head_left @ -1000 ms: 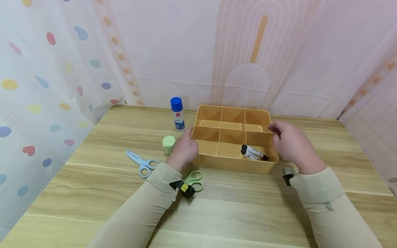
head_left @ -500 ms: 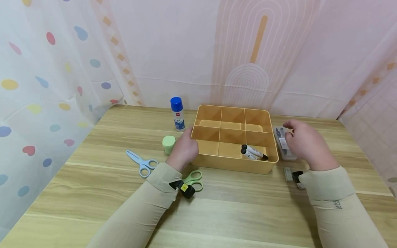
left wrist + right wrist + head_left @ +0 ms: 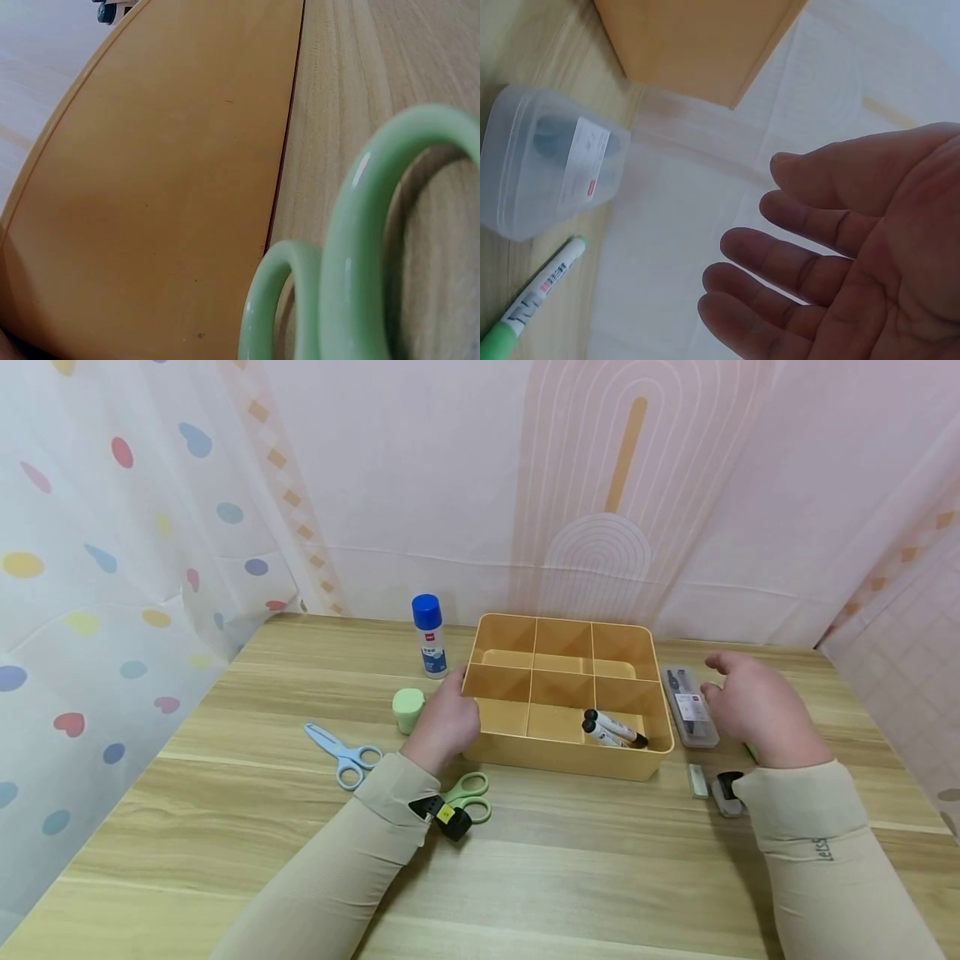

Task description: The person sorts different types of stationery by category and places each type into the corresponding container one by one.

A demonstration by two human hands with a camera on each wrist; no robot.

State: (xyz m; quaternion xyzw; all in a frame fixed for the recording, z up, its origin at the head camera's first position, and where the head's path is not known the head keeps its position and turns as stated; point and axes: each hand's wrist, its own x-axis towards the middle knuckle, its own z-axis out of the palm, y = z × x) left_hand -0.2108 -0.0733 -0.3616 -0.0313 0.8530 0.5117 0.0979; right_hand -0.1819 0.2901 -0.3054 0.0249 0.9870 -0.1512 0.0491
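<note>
An orange six-compartment storage box (image 3: 570,756) stands on the wooden table. My left hand (image 3: 442,718) grips its left side. Two black-capped white markers (image 3: 611,731) lie in the front right compartment. To the right of the box, my right hand (image 3: 761,710) is raised with fingers and thumb relaxed, holding nothing. Beside it lies a clear plastic case (image 3: 699,739) with a compass inside. The right wrist view shows a green-and-white marker (image 3: 544,289) near the case, mostly hidden under the hand in the head view.
A blue-capped glue bottle (image 3: 431,643) and a light green lidded pot (image 3: 408,708) stand left of the box. Nearby are blue scissors (image 3: 337,747) and green-handled scissors (image 3: 476,783). A small pale block (image 3: 697,781) and a black-and-grey stapler (image 3: 726,800) lie front right.
My right hand has moved right, away from the box's right rim, uncovering the clear case, the pale block and the stapler. The left hand has stayed on the box.
</note>
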